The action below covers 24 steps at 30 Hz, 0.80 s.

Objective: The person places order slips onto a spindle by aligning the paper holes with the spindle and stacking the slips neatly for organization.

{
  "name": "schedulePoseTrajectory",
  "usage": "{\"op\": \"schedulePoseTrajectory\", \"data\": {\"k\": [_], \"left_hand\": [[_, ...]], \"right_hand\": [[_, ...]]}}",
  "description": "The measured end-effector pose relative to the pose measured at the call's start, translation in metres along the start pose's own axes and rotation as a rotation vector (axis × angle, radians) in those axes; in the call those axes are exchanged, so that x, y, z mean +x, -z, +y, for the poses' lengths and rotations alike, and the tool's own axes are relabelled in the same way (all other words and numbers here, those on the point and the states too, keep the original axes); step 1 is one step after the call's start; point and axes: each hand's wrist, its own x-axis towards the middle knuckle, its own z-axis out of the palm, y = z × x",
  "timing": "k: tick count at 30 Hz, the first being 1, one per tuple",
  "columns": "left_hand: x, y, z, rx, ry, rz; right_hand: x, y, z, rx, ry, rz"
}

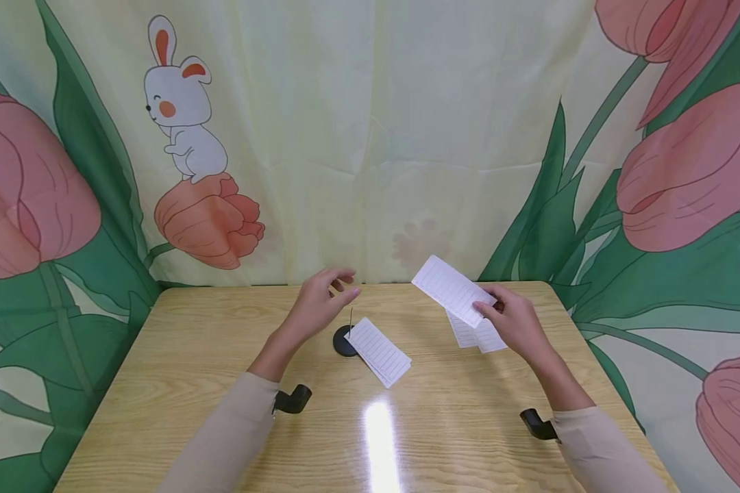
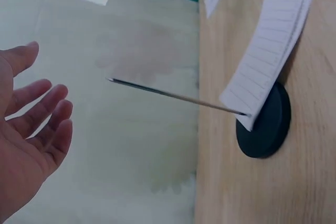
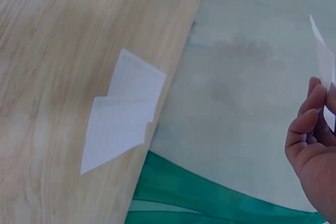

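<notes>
In the head view my right hand (image 1: 514, 318) pinches a white printed paper slip (image 1: 450, 291) by its lower right corner, up off the table. Beside the bill spike's upright needle (image 2: 173, 96), my left hand (image 1: 321, 301) hovers with loosely bent fingers and holds nothing. The spike's round black base (image 2: 270, 129) stands on the table. A few slips (image 1: 379, 349) are pierced near one corner by the needle and lie fanned across the base and tabletop. Below the right hand, more loose slips (image 3: 123, 108) overlap on the table, partly hidden in the head view.
The wooden table (image 1: 210, 356) ends at the back against a curtain (image 1: 321, 137) printed with tulips and a rabbit. A bright light reflection (image 1: 379, 438) lies on the front middle of the tabletop. Each wrist wears a small black camera mount (image 1: 292, 399).
</notes>
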Motion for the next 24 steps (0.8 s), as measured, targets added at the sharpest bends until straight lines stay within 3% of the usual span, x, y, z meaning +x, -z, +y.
{"op": "schedulePoseTrajectory", "data": {"k": [7, 13, 24], "left_hand": [[0.01, -0.001, 0.01, 0.002, -0.05, 0.013], [0.016, -0.006, 0.018, -0.033, -0.054, -0.023], [0.024, -0.015, 0.03, -0.106, 0.015, -0.03]], "right_hand": [[0.006, -0.006, -0.016, 0.019, 0.06, 0.005], [0.007, -0.012, -0.027, 0.054, 0.108, -0.001], [0.006, -0.022, -0.045, 0.109, 0.124, -0.016]]}}
